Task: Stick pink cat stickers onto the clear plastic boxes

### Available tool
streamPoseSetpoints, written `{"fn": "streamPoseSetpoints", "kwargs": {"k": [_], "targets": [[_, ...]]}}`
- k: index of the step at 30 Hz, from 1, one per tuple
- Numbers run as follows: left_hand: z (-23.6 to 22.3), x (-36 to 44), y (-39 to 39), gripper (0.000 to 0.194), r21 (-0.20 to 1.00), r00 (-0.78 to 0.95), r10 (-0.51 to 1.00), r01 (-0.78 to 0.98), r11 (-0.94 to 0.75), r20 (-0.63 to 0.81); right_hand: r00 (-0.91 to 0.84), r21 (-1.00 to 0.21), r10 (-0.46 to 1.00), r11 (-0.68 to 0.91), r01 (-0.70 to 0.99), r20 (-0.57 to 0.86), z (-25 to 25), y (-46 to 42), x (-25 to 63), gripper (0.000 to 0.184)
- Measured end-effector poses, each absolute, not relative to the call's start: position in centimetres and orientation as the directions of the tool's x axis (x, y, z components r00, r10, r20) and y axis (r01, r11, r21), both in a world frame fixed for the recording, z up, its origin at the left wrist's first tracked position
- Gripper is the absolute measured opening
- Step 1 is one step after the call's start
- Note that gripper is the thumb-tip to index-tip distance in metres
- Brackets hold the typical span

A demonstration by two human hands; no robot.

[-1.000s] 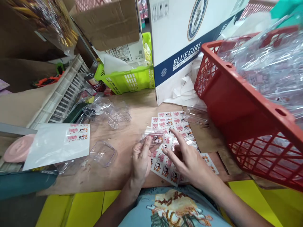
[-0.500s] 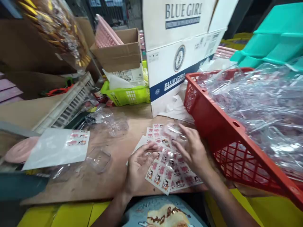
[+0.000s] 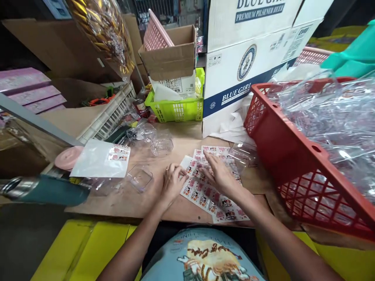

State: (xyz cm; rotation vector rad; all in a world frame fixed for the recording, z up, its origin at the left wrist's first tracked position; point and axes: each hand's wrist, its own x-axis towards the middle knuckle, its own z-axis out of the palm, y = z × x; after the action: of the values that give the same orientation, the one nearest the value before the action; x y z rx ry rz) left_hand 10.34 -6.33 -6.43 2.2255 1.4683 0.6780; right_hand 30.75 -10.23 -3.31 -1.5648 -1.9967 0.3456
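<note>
Overlapping sticker sheets [image 3: 202, 187] with pink and cartoon prints lie fanned on the wooden table. My left hand [image 3: 173, 181] is at their left edge, fingers bent and closed together on the edge of a sheet. Over the upper part of the sheets, my right hand [image 3: 219, 175] is open, fingers stretched out and holding nothing. A clear plastic box [image 3: 242, 154] rests just right of it, beside the red basket. Left of my left hand sits another clear plastic piece [image 3: 140, 178], flat on the wood.
A red basket [image 3: 272, 136] full of clear packaging stands on the right. Behind are a white carton [image 3: 225, 74] and a lime green basket [image 3: 175, 109]. On the left are a mostly bare sticker sheet [image 3: 96, 160], a teal bottle [image 3: 55, 189] and more clear plastic boxes [image 3: 162, 145].
My right hand has let go of the clear plastic box, now lying to its right, and lowered onto the sheets. My left hand has closed at the sheets' edge. The camera view has shifted.
</note>
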Motion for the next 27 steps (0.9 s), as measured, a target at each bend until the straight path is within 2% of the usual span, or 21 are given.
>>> {"fn": "streamPoseSetpoints", "kwargs": {"k": [3, 4, 6, 7, 9, 10, 11, 13, 15, 17, 19, 21, 23, 25, 27], "targets": [[-6.2, 9.9, -5.6, 0.045, 0.565, 0.264, 0.944, 0.755, -0.331, 0.200, -0.169, -0.582, 0.968, 0.246, 0.775, 0.184, -4.6, -7.8, 29.4, 0.072], [-6.1, 9.9, -5.3, 0.047, 0.591, 0.255, 0.952, 0.748, -0.304, 0.167, -0.177, -0.592, 0.967, 0.252, 0.765, 0.184, -4.9, -7.3, 29.2, 0.073], [-5.9, 9.9, -4.7, 0.032, 0.692, 0.263, 0.961, 0.678, -0.248, 0.087, -0.182, -0.623, 0.964, 0.264, 0.736, 0.194, -5.2, -6.7, 28.9, 0.074], [-5.7, 9.8, -4.5, 0.024, 0.745, 0.274, 0.960, 0.628, -0.225, 0.060, -0.174, -0.646, 0.965, 0.262, 0.717, 0.197, -5.2, -6.6, 29.0, 0.069], [-5.3, 9.6, -4.4, 0.016, 0.822, 0.291, 0.956, 0.537, -0.191, 0.032, -0.151, -0.701, 0.970, 0.242, 0.670, 0.191, -5.0, -6.5, 29.5, 0.046], [-5.0, 9.5, -4.4, 0.018, 0.868, 0.299, 0.954, 0.472, -0.153, 0.006, -0.142, -0.730, 0.973, 0.231, 0.643, 0.182, -4.8, -6.4, 29.9, 0.032], [-4.6, 9.2, -4.6, 0.025, 0.918, 0.321, 0.946, 0.387, -0.087, -0.046, -0.140, -0.758, 0.975, 0.221, 0.614, 0.171, -4.6, -6.3, 30.3, 0.026], [-3.7, 8.8, -4.9, 0.041, 0.975, 0.412, 0.889, 0.172, 0.142, -0.203, -0.147, -0.802, 0.977, 0.210, 0.559, 0.153, -4.2, -5.8, 31.1, 0.037], [-2.9, 8.6, -5.2, 0.045, 0.927, 0.501, 0.799, 0.019, 0.375, -0.333, -0.142, -0.827, 0.978, 0.205, 0.523, 0.152, -3.9, -5.4, 31.6, 0.045], [-2.4, 8.8, -5.5, 0.039, 0.879, 0.499, 0.777, -0.063, 0.473, -0.383, -0.095, -0.834, 0.979, 0.201, 0.513, 0.178, -3.6, -5.4, 31.7, 0.042], [-2.3, 9.1, -5.7, 0.034, 0.860, 0.445, 0.813, -0.160, 0.485, -0.376, -0.032, -0.825, 0.971, 0.219, 0.521, 0.238, -3.2, -6.0, 31.3, 0.031], [-2.5, 9.6, -5.9, 0.030, 0.858, 0.408, 0.848, -0.236, 0.457, -0.339, -0.066, -0.762, 0.932, 0.330, 0.557, 0.356, -2.8, -7.0, 30.6, 0.021], [-2.8, 9.9, -6.1, 0.029, 0.857, 0.394, 0.867, -0.283, 0.431, -0.307, -0.180, -0.649, 0.861, 0.481, 0.590, 0.475, -2.6, -8.1, 29.7, 0.017], [-2.9, 10.1, -6.4, 0.028, 0.851, 0.393, 0.868, -0.299, 0.433, -0.303, -0.239, -0.564, 0.802, 0.565, 0.603, 0.548, -2.8, -8.9, 28.8, 0.017], [-2.9, 10.2, -6.6, 0.027, 0.849, 0.404, 0.860, -0.289, 0.443, -0.311, -0.193, -0.575, 0.796, 0.559, 0.598, 0.573, -3.2, -9.4, 28.1, 0.019]]}}
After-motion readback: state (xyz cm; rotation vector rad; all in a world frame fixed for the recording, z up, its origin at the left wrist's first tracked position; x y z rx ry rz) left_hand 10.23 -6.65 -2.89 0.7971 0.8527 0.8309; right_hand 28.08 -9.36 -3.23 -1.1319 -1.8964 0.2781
